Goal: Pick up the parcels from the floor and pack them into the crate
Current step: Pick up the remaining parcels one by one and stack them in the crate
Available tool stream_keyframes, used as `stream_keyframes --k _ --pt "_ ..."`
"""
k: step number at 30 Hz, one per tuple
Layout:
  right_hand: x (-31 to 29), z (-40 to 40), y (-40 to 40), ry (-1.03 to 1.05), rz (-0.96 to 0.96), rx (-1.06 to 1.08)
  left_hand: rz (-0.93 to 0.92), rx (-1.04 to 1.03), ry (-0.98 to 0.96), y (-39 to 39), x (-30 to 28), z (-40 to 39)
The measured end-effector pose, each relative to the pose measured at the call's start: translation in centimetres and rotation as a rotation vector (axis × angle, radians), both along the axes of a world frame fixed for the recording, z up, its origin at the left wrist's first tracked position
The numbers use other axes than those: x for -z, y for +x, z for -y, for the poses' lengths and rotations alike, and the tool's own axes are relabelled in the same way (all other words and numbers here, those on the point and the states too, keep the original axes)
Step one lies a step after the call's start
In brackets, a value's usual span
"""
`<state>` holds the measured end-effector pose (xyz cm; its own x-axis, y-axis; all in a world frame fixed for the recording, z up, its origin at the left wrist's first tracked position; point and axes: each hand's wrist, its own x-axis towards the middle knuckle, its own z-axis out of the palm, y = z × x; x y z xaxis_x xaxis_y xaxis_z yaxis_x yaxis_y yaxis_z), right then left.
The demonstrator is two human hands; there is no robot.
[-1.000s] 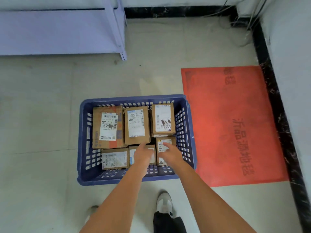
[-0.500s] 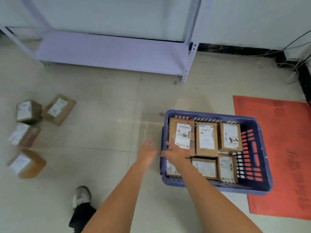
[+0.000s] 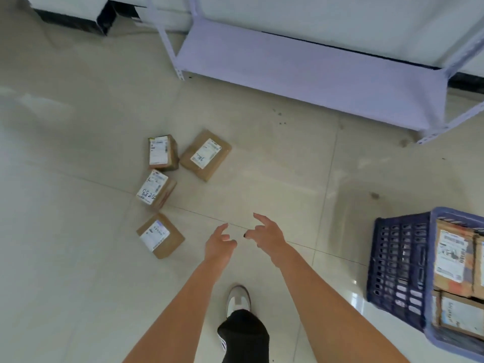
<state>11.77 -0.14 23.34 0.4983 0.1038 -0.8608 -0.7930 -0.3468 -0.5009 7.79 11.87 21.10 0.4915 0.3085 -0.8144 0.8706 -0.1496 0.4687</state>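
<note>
Nearest to us, our shoe (image 3: 238,297) is planted on the tiled floor (image 3: 78,258), well left of the crate (image 3: 400,263), which suggests we are stepping toward the loose parcels. Just beyond the shoe, and likewise left of the crate, our left hand (image 3: 218,242) and right hand (image 3: 265,235) hang side by side above the tiles. Both are empty, the fingers loosely spread and a little curled, touching nothing; we judge they are shaped that way to be ready for the next box.

The crate sits at the frame's right edge, partly cut off. The parcels packed in it (image 3: 454,258) lie flat with labels up and edge to edge, likely so that more will fit; how much room is left we cannot tell from here.

Left of the crate and past our hands, four parcels remain on the floor. The nearest parcel (image 3: 160,235) lies label up, closest to our left hand, so it seems the natural one to take first. Beyond it the handwritten-number parcel (image 3: 156,189) lies tilted, then the small upright parcel (image 3: 162,152) and, just beside that, the flat brown parcel (image 3: 205,155).

Farthest off, behind and left of the crate, a pale shelf unit (image 3: 309,69) stands against the wall.
</note>
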Motion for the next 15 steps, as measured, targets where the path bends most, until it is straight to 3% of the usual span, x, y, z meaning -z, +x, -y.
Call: stream_keyframes --k 15 --pt "6.3 -16.2 -2.2 -0.046 -0.05 -0.487 -0.137 -0.487 -0.008 -8.5 5.3 -13.7"
